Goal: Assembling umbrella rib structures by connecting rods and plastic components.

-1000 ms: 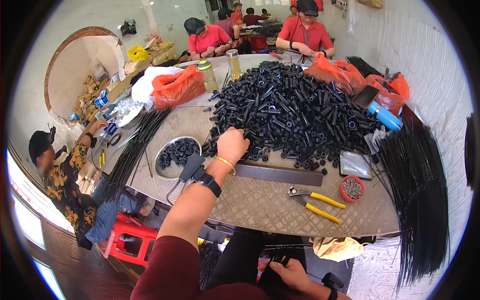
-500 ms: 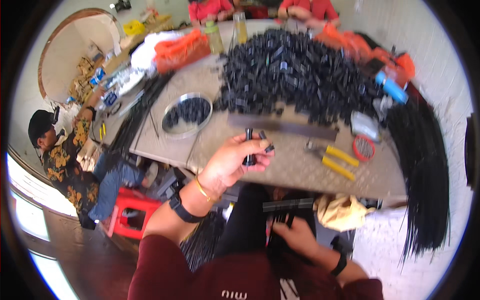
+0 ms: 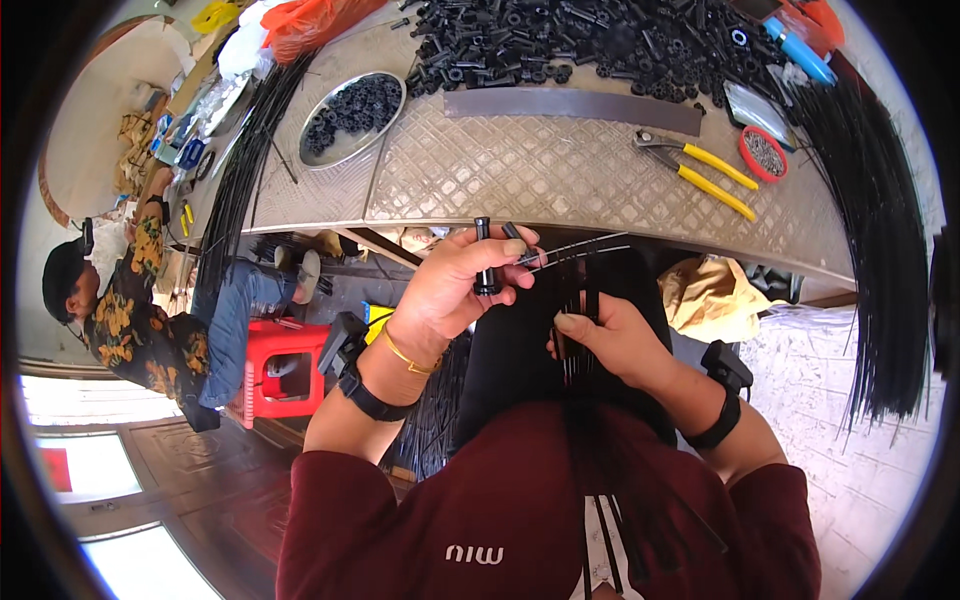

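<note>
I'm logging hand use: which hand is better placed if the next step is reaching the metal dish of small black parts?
Probably the left hand: it is nearer the metal dish. It already holds black pieces, but the right hand, farther off, is occupied too, with thin dark strands.

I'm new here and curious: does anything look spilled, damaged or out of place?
Nothing clearly stands out as spilled or damaged. At most, the black parts heaped loosely on the table look messy, and the yellow-handled pliers lie open beside the red bowl.
</note>
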The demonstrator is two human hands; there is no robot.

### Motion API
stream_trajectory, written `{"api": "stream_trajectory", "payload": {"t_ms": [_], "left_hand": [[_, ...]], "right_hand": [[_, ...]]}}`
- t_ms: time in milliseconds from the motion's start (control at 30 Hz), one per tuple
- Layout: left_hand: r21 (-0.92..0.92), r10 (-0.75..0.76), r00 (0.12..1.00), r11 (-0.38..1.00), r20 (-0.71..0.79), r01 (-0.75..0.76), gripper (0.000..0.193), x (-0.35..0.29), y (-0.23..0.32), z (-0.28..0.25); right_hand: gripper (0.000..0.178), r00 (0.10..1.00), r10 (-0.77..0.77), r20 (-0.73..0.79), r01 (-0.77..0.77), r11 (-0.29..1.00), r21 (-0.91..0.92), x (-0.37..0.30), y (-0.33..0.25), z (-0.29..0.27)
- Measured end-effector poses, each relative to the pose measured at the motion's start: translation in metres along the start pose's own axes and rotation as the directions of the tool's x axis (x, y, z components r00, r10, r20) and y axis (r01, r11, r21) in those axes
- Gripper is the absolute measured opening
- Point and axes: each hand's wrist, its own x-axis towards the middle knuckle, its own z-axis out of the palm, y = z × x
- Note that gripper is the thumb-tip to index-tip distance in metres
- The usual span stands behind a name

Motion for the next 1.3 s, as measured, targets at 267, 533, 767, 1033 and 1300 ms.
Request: {"api": "stream_trajectory", "payload": {"t_ms": [267,533,767,1033,1300], "left_hand": [[-0.037,0.078,0.997,0.996,0.017,-0.078,0.023,0.006,-0.001,-0.006],[-0.086,0.097,0.994,0.992,0.054,-0.092,0.019,0.011,-0.002,-0.010],[-0.047,0.066,0.997,0.997,0.042,-0.064,0.024,0.012,0.001,-0.010],[-0.003,0.068,0.998,0.998,0.000,-0.068,0.028,0.014,0.001,-0.009],[0.130,0.134,0.989,0.981,0.068,-0.142,0.024,0.013,0.003,-0.008]], "right_hand": [[0.022,1.000,0.012,0.010,-0.012,1.000,0.020,0.007,-0.002,-0.001],[0.022,0.999,0.034,0.010,-0.034,0.997,0.074,0.010,-0.003,-0.002],[0.018,0.999,0.044,-0.003,-0.044,0.994,0.103,0.010,-0.005,0.000],[0.017,0.999,0.051,0.002,-0.051,0.994,0.095,0.011,-0.007,0.001],[0.020,0.998,0.062,0.018,-0.063,0.995,0.078,0.011,-0.004,-0.002]]}}
